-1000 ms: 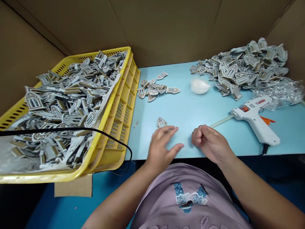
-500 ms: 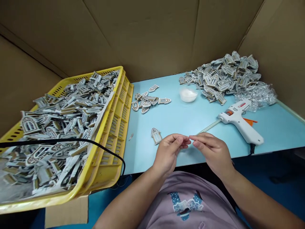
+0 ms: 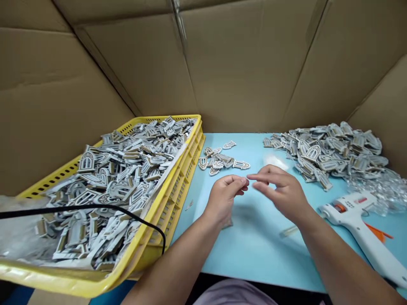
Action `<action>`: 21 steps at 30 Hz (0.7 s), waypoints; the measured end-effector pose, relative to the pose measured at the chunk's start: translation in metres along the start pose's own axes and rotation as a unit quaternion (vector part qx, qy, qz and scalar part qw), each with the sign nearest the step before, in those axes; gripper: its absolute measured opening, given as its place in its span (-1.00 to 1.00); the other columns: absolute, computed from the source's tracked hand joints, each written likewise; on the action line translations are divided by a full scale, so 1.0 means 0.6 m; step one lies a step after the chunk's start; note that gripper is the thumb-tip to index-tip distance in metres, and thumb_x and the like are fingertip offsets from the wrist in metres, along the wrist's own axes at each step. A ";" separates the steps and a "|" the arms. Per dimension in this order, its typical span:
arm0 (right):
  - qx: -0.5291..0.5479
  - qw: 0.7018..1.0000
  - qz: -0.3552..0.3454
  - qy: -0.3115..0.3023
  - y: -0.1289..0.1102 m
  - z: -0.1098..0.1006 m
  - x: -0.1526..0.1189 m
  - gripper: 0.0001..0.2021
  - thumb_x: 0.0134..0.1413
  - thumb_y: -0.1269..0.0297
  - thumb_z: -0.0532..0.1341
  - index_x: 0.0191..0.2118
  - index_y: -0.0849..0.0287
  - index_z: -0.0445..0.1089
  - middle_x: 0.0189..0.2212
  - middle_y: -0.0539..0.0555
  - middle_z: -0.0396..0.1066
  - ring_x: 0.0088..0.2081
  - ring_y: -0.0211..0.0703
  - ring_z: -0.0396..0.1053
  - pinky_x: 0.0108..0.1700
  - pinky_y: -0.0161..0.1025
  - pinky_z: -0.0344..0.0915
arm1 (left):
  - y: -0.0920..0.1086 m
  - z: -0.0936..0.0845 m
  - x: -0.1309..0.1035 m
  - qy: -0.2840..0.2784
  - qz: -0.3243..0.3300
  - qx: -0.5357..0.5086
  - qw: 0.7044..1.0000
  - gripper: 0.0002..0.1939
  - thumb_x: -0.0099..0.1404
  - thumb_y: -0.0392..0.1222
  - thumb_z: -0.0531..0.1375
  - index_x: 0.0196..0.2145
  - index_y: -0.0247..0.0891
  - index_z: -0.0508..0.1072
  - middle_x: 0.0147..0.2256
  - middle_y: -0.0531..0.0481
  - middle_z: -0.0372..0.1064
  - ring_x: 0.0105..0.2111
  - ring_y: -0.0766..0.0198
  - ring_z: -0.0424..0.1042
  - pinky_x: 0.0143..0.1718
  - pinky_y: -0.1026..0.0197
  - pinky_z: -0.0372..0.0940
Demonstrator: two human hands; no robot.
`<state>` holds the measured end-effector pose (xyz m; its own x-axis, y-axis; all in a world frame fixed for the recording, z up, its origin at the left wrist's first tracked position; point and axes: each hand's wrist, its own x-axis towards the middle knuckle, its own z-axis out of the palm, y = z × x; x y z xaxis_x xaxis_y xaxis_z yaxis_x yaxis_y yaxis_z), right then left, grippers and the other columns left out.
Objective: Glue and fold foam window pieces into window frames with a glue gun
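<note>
My left hand (image 3: 225,195) is closed in a pinch, thumb against index finger. Whatever lies between those fingertips is too small to make out. Close to its right, my right hand (image 3: 281,191) has its thumb and index finger apart, the index tip reaching to the left fingertips. Both hands hover above the light blue table (image 3: 251,254). Under my left wrist, the edge of an arched piece (image 3: 227,223) shows; the rest is hidden. Beyond the hands lies a small group of white and brown arched window-shaped pieces (image 3: 219,163).
At left stands a yellow crate (image 3: 182,192) heaped with arched pieces, a black cable (image 3: 104,207) across it. Rightward are a larger pile (image 3: 337,148), clear plastic (image 3: 378,188), a white glue gun (image 3: 352,216) with its glue stick (image 3: 288,231), and a whitish dish (image 3: 275,162). Cardboard walls (image 3: 241,76) enclose the table.
The view has tilted up and shifted left. My right thumb and index finger have spread apart, while my left hand stays pinched. The loose arched piece is now mostly behind my left wrist.
</note>
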<state>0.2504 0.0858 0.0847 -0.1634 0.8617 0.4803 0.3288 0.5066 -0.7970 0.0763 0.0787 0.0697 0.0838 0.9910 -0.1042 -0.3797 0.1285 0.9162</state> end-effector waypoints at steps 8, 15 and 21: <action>0.156 0.984 0.053 0.075 0.052 0.004 -0.014 -0.87 0.30 0.15 0.19 -0.25 0.04 0.40 -0.35 0.01 0.33 -0.35 -0.22 0.30 -0.32 -0.22 0.30 | -0.031 -0.019 0.018 0.038 -0.003 -0.039 0.999 -0.76 0.14 -0.05 0.34 -0.37 -0.30 0.58 -0.32 -0.07 0.50 -0.36 0.29 0.41 -0.24 0.20 0.27; -0.022 0.998 -0.058 -0.033 0.037 0.030 -0.020 -0.54 0.26 0.27 0.24 0.25 -0.08 0.29 0.01 0.13 0.34 -0.08 -0.13 0.39 -0.08 -0.11 0.41 | -0.031 -0.015 0.009 -0.001 -0.036 -0.036 0.999 -0.77 0.18 -0.06 0.34 -0.35 -0.31 0.62 -0.35 -0.07 0.51 -0.34 0.28 0.40 -0.23 0.21 0.26; -0.093 0.987 -0.131 -0.002 0.034 0.036 -0.019 -0.73 0.18 0.45 0.29 -0.04 0.00 0.53 -0.31 0.03 0.49 -0.26 -0.22 0.40 -0.18 -0.20 0.36 | -0.042 -0.011 -0.004 -0.045 -0.060 -0.037 0.997 -0.76 0.22 -0.04 0.35 -0.42 -0.29 0.60 -0.44 0.01 0.44 -0.37 0.36 0.35 -0.25 0.28 0.26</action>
<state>0.2388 0.0868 0.0548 -0.2690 0.7015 0.6599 0.4395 0.6991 -0.5640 0.0795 0.0736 0.0442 0.2134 0.9616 -0.1725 -0.4280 0.2507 0.8683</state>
